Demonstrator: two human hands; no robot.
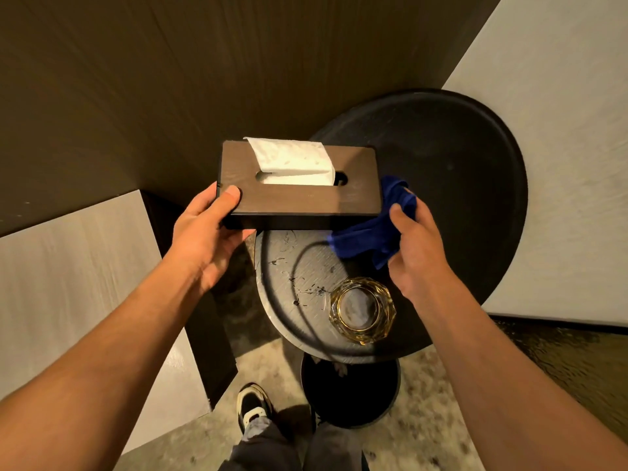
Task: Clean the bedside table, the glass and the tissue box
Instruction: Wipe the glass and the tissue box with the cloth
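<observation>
My left hand [207, 229] grips the tissue box [299, 185] above the surface [458, 185]; my right hand [416, 248] clutches a blue cloth [370, 232] near the glass [362, 311].

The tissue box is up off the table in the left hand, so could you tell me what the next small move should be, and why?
Probably draw the blue cloth along the right end of the tissue box. The left hand holds the box up by its left end, and the right hand already has the cloth bunched against the other end. The glass and the smudged bedside table below can wait.
</observation>
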